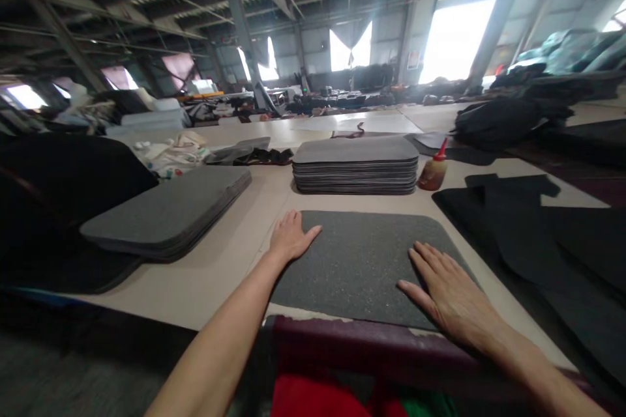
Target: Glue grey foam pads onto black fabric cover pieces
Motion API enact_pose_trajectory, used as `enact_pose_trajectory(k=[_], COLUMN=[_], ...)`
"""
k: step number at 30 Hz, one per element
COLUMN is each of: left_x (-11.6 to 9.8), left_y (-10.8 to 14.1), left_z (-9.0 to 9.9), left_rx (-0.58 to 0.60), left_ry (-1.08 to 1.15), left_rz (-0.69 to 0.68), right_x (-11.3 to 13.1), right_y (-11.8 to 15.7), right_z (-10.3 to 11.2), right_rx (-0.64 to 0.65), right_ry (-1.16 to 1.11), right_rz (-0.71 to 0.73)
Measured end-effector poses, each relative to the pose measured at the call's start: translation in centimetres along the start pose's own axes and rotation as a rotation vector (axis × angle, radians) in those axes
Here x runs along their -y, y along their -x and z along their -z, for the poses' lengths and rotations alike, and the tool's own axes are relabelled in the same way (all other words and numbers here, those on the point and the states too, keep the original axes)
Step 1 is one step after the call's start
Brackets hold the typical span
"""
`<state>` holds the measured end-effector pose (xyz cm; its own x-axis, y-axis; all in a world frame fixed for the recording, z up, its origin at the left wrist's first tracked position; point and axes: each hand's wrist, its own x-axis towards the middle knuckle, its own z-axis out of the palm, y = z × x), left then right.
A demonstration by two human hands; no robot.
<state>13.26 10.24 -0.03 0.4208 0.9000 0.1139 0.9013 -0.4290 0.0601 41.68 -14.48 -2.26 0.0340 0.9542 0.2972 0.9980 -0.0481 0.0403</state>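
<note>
A dark grey sheet with rounded corners [359, 267] lies flat at the near edge of the table. My left hand [292, 236] rests on its upper left edge, thumb spread away from the fingers. On the right part of the same sheet lies my right hand [440, 283], palm down, with its thumb apart and its fingers stretched out. Neither hand grips anything. Just beyond the sheet stands a neat stack of grey sheets [355, 168].
A second stack of grey pieces [169, 212] sits at the left, beside black material [63, 189]. A bottle with a red nozzle [433, 172] stands right of the middle stack. Black cut pieces [533, 241] cover the table's right side. White cloth scraps [178, 151] lie farther back.
</note>
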Motion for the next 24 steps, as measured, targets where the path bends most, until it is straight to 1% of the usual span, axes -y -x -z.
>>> enact_pose_trajectory(k=[3, 5, 9, 11, 13, 16, 18, 20, 21, 22, 24], left_x=[0.4, 0.4, -0.3, -0.2, 0.4, 2.2, 3.4, 4.0, 4.0, 3.9, 3.3], left_y=[-0.1, -0.1, 0.8, 1.8, 3.0, 5.4, 7.6, 10.2, 11.5, 12.8, 15.0], left_z=[-0.1, 0.0, 1.0, 1.8, 2.5, 2.9, 2.9, 2.9, 3.0, 3.0, 3.2], left_rx=[-0.006, -0.031, -0.147, -0.207, -0.253, -0.274, -0.273, -0.266, -0.253, -0.226, -0.155], left_ry=[-0.014, -0.036, -0.109, -0.150, -0.187, -0.205, -0.164, -0.095, -0.068, -0.051, -0.054], left_rz=[0.031, 0.047, 0.091, 0.058, -0.021, -0.196, -0.308, -0.401, -0.458, -0.525, -0.660], right_x=[0.3, 0.6, 1.0, 0.7, 0.0, -1.5, -2.1, -2.0, -1.6, -1.2, -0.2], right_y=[-0.1, -0.2, -0.4, -0.2, 0.5, 2.1, 3.2, 3.9, 4.2, 4.4, 4.6], right_z=[0.4, 0.8, 1.1, 1.1, 1.2, 1.4, 1.8, 2.6, 3.0, 3.5, 4.5], right_rx=[0.020, 0.029, 0.038, 0.043, 0.028, -0.037, -0.096, -0.126, -0.108, -0.063, 0.089], right_ry=[-0.011, -0.020, -0.017, -0.013, -0.024, -0.036, -0.035, -0.070, -0.110, -0.156, -0.234], right_rz=[-0.047, -0.090, -0.177, -0.190, -0.175, -0.162, -0.189, -0.172, -0.137, -0.094, -0.014])
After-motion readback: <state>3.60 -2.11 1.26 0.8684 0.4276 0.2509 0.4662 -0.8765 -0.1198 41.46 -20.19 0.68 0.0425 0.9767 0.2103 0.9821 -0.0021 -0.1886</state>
